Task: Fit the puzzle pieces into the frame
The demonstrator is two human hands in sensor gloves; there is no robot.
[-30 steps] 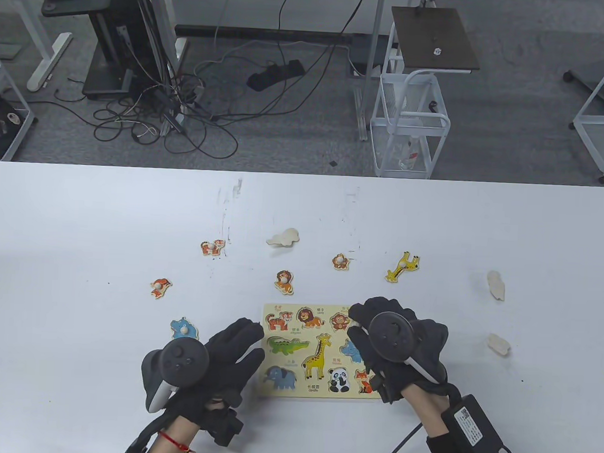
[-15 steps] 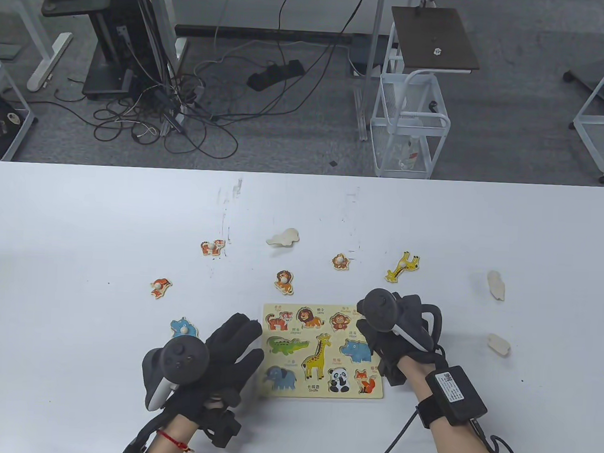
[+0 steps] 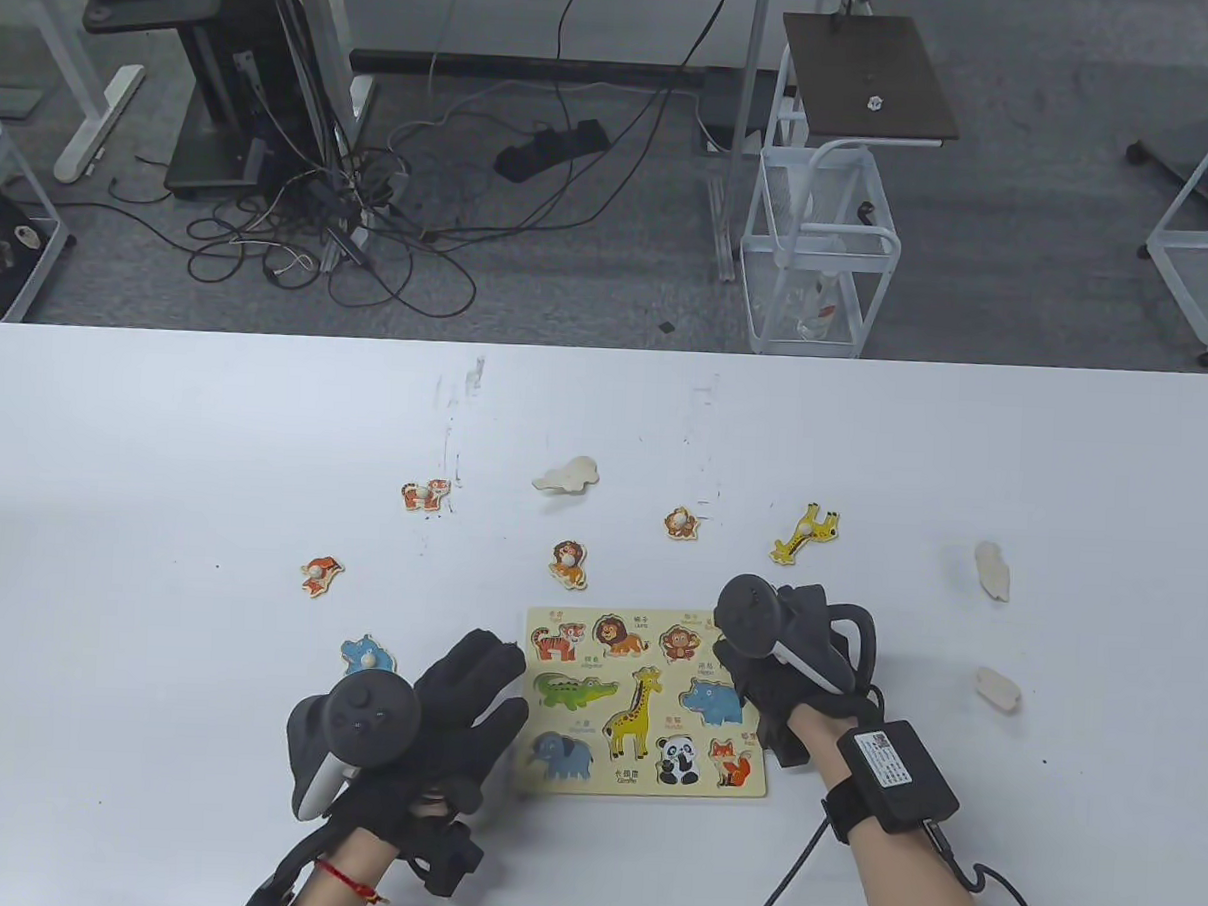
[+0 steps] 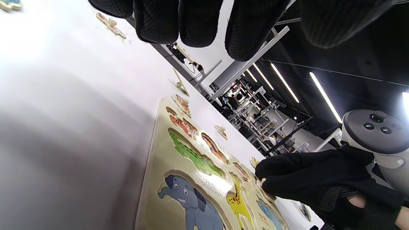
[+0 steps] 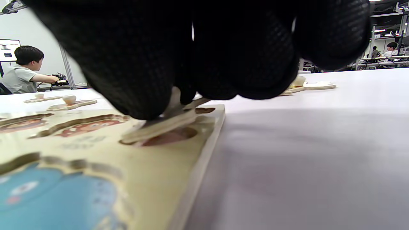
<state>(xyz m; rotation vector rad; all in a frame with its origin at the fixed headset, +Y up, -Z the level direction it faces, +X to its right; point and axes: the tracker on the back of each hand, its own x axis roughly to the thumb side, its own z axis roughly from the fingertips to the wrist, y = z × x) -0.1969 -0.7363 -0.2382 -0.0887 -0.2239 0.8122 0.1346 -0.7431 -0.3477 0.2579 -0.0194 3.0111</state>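
Note:
The wooden puzzle frame lies flat near the table's front, its animal recesses showing printed pictures. My right hand is curled over the frame's far right corner. In the right wrist view its fingertips pinch a plain wooden piece, which sits tilted over the corner recess of the frame. My left hand lies flat and open on the table at the frame's left edge, holding nothing. The left wrist view shows the frame and my right hand.
Loose pieces lie beyond and beside the frame: tiger, lion, monkey, giraffe, fox, blue hippo. Face-down pieces lie at the back and right.
My right hand went from lying spread over the frame's right side to curled at its far right corner, uncovering the hippo and fox pictures. My left hand has not moved.

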